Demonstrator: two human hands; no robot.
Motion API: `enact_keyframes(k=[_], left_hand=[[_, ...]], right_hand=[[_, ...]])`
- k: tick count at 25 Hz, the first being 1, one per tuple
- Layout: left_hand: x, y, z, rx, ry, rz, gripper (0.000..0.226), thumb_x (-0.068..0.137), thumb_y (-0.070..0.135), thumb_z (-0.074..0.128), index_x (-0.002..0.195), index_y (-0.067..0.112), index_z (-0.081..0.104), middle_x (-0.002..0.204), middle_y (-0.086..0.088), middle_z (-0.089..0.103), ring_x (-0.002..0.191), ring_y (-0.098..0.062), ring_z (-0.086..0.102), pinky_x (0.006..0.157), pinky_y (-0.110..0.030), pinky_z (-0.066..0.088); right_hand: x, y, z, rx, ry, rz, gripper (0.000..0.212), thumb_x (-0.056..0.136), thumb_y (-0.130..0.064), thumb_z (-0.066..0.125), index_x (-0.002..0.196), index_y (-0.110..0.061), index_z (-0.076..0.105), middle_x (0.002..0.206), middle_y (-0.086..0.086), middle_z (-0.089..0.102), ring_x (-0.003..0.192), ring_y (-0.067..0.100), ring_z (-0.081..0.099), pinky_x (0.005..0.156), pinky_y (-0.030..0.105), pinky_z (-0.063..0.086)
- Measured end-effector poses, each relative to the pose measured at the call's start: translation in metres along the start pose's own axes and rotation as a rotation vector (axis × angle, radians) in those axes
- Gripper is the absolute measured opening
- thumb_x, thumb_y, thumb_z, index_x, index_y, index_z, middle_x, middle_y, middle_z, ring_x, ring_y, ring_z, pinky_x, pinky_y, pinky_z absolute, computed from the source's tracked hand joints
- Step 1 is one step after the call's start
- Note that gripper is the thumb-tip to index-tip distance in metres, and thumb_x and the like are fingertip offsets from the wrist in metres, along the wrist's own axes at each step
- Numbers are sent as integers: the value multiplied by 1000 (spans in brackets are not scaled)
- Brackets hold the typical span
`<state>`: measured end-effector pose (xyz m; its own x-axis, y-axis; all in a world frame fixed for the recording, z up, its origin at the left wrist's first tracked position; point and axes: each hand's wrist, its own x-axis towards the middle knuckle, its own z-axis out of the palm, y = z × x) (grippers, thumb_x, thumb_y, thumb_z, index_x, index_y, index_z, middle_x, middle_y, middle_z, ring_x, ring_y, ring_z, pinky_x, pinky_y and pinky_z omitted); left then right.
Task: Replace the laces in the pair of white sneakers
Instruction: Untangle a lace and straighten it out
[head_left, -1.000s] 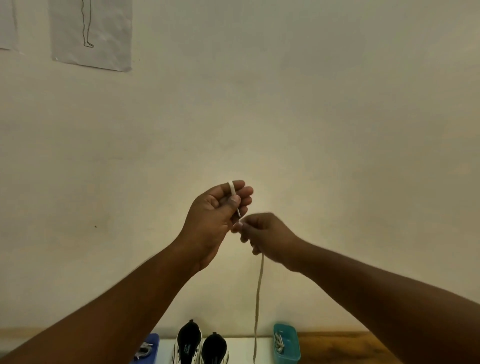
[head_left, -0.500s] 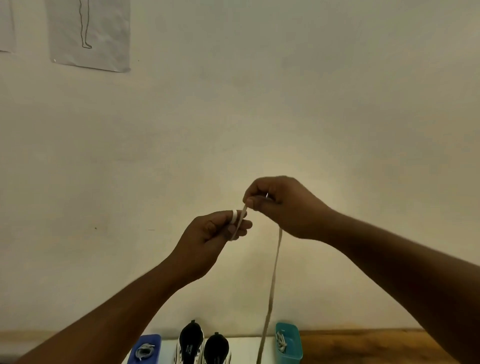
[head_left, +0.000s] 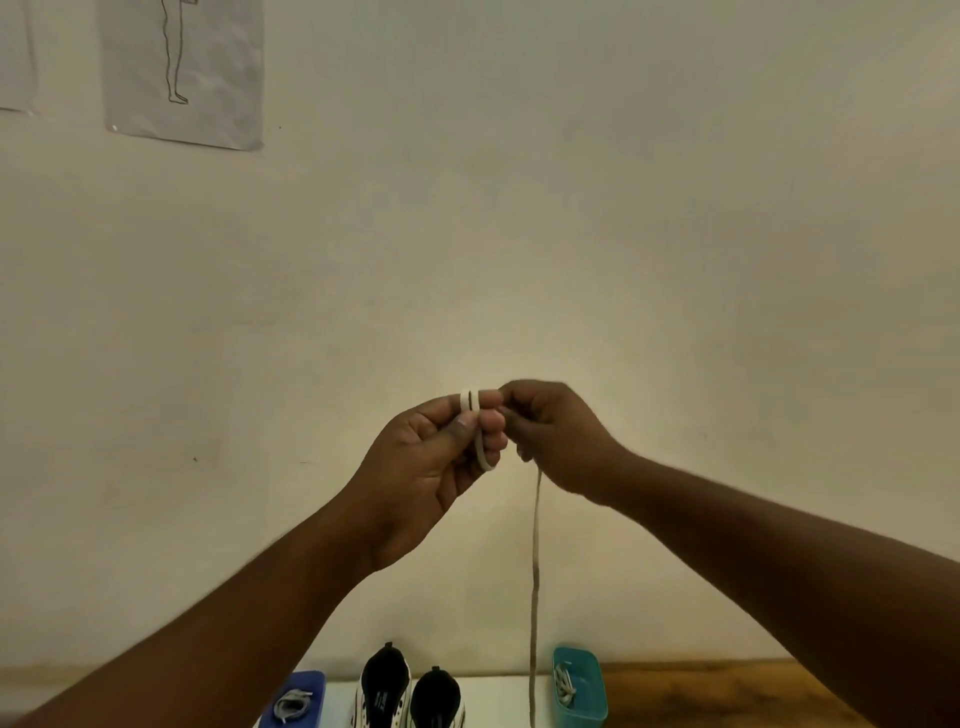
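Note:
Both my hands are raised in front of the wall, touching each other. My left hand (head_left: 431, 457) has a white lace (head_left: 535, 582) wound in two turns around its fingers, thumb pressed on the coil. My right hand (head_left: 556, 436) pinches the same lace right beside the coil; the long free end hangs straight down from it to the table. Far below, the two white sneakers (head_left: 408, 693) with dark openings stand side by side at the bottom edge, only partly in view.
A blue tray (head_left: 306, 686) holding grey laces lies left of the sneakers. A teal tub (head_left: 587, 680) with white laces stands to their right, on a white mat over a wooden table (head_left: 727, 691). Paper drawings (head_left: 182, 73) hang on the wall, upper left.
My right hand has come down and back to the left hand's fingertips, laying a second turn of lace around the left fingers. The left hand rose slightly.

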<state>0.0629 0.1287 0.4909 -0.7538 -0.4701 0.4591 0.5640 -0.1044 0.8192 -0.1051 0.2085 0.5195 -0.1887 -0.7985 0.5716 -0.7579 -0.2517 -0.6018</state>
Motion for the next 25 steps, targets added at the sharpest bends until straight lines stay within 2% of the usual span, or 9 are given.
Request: enact_keyframes(k=[2,3,6,10,12,15,19,23,25], left_hand=[[7,3,-4,-35,85,64,29,105,5,43,124,5,64,104,-10,73,99,-18,70,89,-28,57],[10,3,-8,41,128,107,28,105,6,43,123,6,65,109,-9,73,103,-19,71,91,-29,57],[12,-6,-24,536,213,253,25,105,11,48,116,16,70,115,1,74,106,-19,70,94,-32,56],[3,-16,-39,783,125,311,25,104,13,51,115,20,72,108,8,76,105,-12,69,92,-24,54],[-2,-20,-38,758,97,273,24,104,14,50,109,17,73,102,3,76,94,-20,70,85,-26,55],[-5,-22,-31,659,2,147,28,105,15,45,106,13,73,107,-1,75,99,-29,68,89,-34,56],[-8,-19,-19,489,-60,66,32,107,16,40,110,8,71,110,-6,74,103,-32,68,96,-36,55],[-2,-9,-18,164,108,116,31,108,14,39,124,8,65,99,-11,72,104,-24,69,98,-36,53],[4,-4,-26,180,212,158,29,108,15,41,122,11,66,102,-10,73,106,-22,70,99,-36,53]], right_hand=[[-20,8,16,-64,-78,3,18,105,-23,58,93,-22,71,74,-10,67,63,5,56,61,28,49],[-31,8,24,-126,-150,-27,17,106,-23,56,99,-24,71,79,-16,68,67,2,60,64,21,49],[-50,-10,33,-310,-301,-175,19,107,-26,53,105,-18,70,90,-13,69,80,8,65,71,23,52],[-30,-50,-1,-352,-216,-217,22,105,-23,58,92,-39,66,81,-24,65,78,0,62,68,14,44],[-8,-52,-18,-389,-132,-173,16,104,-21,59,100,-29,73,89,-21,70,85,-1,64,73,15,45],[21,-47,-23,-369,-83,-129,14,102,-21,62,104,-21,76,94,-17,72,90,-3,65,75,10,46],[34,-26,-8,-239,-74,-83,12,101,-16,64,97,-18,75,85,-13,72,77,-3,65,69,11,46],[3,8,29,-156,-88,53,25,106,-24,55,91,-15,73,74,-6,67,59,2,54,59,27,46],[-27,14,43,-250,-247,27,26,108,-30,49,104,-19,73,79,-9,66,65,0,58,61,21,46]])
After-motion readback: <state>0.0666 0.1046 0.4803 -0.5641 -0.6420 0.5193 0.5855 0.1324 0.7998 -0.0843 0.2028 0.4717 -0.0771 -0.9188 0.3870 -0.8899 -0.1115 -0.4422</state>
